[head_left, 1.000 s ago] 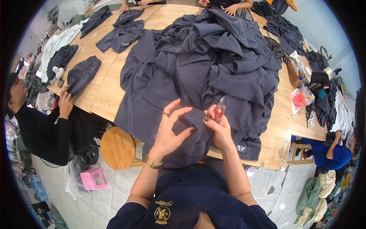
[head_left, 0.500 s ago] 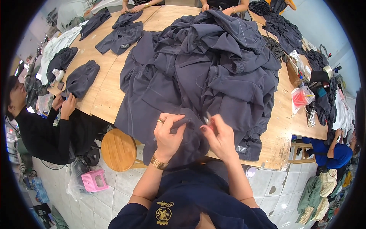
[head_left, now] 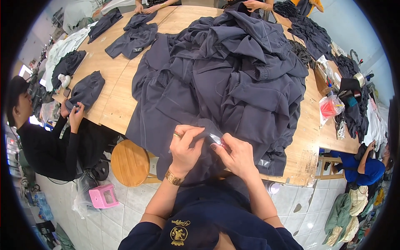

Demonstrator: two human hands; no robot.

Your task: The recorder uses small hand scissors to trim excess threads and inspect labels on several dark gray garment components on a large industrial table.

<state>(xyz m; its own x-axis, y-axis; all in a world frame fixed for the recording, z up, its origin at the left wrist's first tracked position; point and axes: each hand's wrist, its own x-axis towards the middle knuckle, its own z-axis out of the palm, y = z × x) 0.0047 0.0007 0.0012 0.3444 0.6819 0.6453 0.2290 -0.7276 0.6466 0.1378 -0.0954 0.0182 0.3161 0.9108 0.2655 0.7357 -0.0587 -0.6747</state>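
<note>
A big heap of dark grey garments point(head_left: 246, 85) covers the table in front of me. At its near edge my left hand point(head_left: 185, 146) pinches a fold of a dark grey garment point(head_left: 208, 124) between thumb and fingers. My right hand point(head_left: 238, 156) is closed around small thread snips point(head_left: 215, 138). Their shiny blades point left, against the cloth beside my left fingertips. Something reddish shows between my right fingers, perhaps the handle. The lower part of this garment hangs over the table edge toward my lap.
The wooden table point(head_left: 112, 98) stretches left and away. A round wooden stool point(head_left: 130, 162) and a pink plastic stool point(head_left: 103, 196) stand at lower left. A co-worker in black point(head_left: 39, 146) handles dark cloth at left; others work across and at right. A red-and-clear bag point(head_left: 330, 107) lies at right.
My right hand has moved slightly left, bringing the snips to the fabric at my left fingers. My left hand keeps its pinch. The co-worker at left has raised their head slightly.
</note>
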